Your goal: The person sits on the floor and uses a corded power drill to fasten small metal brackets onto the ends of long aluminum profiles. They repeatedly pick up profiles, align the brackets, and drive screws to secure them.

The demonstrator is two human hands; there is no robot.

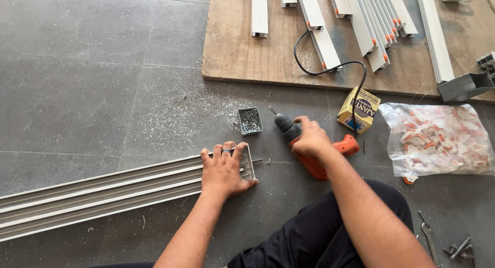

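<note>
L hand (225, 168) lies flat, fingers spread wide, on the grey metal rail (103, 193) at lower left. R hand (309, 139) wraps the orange drill (314, 154) mid-frame, near a small screw box (249, 120).

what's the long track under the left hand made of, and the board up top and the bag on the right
Track: looks like metal, probably aluminium with a pale coated finish; thin straight ribs, even sheen.
Board: wood, likely plywood; bare brown grain, thin edge.
Bag: clear thin plastic; crinkled, glossy, contents show through.

head camera looks steeply down, close over the grey floor (103, 67).
</note>
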